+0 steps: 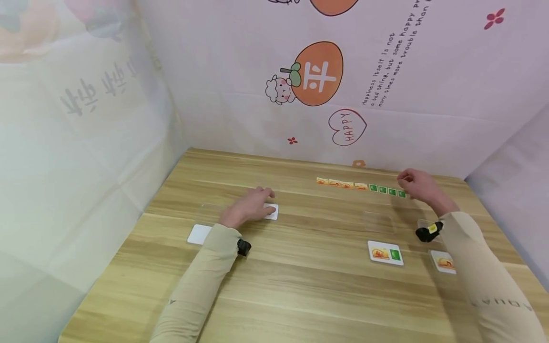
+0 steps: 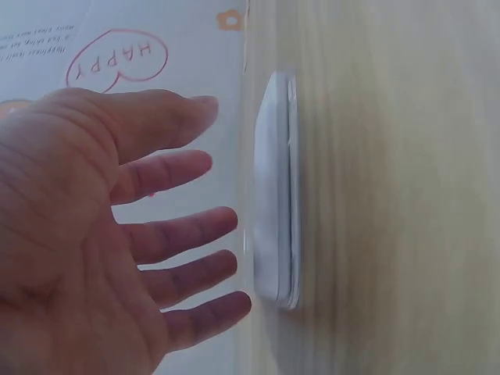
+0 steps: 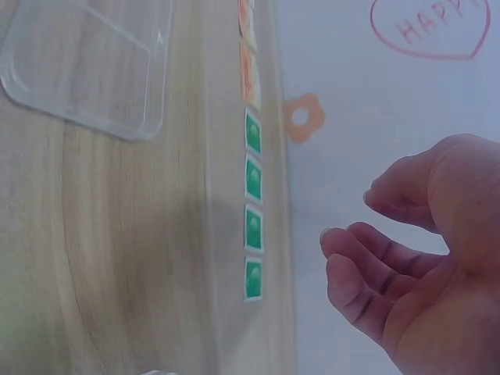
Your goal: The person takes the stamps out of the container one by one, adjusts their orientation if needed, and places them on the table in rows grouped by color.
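The left hand (image 1: 253, 204) hovers over a white box (image 1: 272, 213), left of the table's middle, fingers spread and thumb well apart from them, gripping nothing; I can't tell whether a fingertip brushes the box. Across on the far right, the right hand (image 1: 422, 186) hangs just beside the end of a row of small pieces, its fingers loosely bent, thumb and fingertips apart, with nothing between them that I can see.

That row lies along the far side of the table (image 1: 300, 281): four orange pieces (image 1: 361, 186) on the left, then four green squares (image 1: 382, 189) running right, the last one nearest the right hand. Nearer than the row, a clear tray (image 1: 379, 222) sits on the wood, and nearer still is a white card (image 1: 385, 252) bearing one orange picture and one green. To its right, partly behind the sleeve (image 1: 484, 257), is another card (image 1: 442, 261) with an orange picture.

On the left, a second white box (image 1: 198, 234) lies partly covered by the other sleeve. Each wrist wears a black camera (image 1: 244, 247). Behind the table hangs a white cloth (image 1: 240, 95), printed with an orange fruit (image 1: 319, 74) and a red heart (image 1: 348, 127).
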A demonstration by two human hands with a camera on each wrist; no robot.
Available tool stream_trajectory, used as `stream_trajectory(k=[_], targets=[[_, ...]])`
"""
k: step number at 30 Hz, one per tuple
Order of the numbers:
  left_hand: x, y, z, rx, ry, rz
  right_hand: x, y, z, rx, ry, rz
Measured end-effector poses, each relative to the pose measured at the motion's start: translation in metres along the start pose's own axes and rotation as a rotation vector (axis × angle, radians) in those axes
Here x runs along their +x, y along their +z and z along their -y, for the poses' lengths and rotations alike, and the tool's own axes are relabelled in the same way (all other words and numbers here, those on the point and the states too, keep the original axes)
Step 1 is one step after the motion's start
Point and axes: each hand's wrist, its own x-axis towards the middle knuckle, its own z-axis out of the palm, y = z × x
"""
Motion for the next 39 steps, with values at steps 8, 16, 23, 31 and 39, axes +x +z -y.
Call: stream_trajectory(k=[8,16,23,31,39], targets=[[0.004,0.007,-0.013,-0.023,0.069,-0.029,-0.009,0.005,0.016,-0.048,-0.028,-0.029],[0.007,0.007,-0.027,-0.055,0.115,-0.023,-0.02,0.011,0.029,-0.038,-0.089,-0.06],[0.011,0.01,-0.036,-0.065,0.149,-0.011,-0.035,0.017,0.039,0.011,-0.114,-0.034],[0.015,0.015,-0.049,-0.059,0.162,-0.003,-0.051,0.026,0.044,0.018,-0.117,-0.014],[0.019,0.023,-0.067,-0.026,0.188,0.014,-0.064,0.035,0.044,0.0,-0.123,-0.008]])
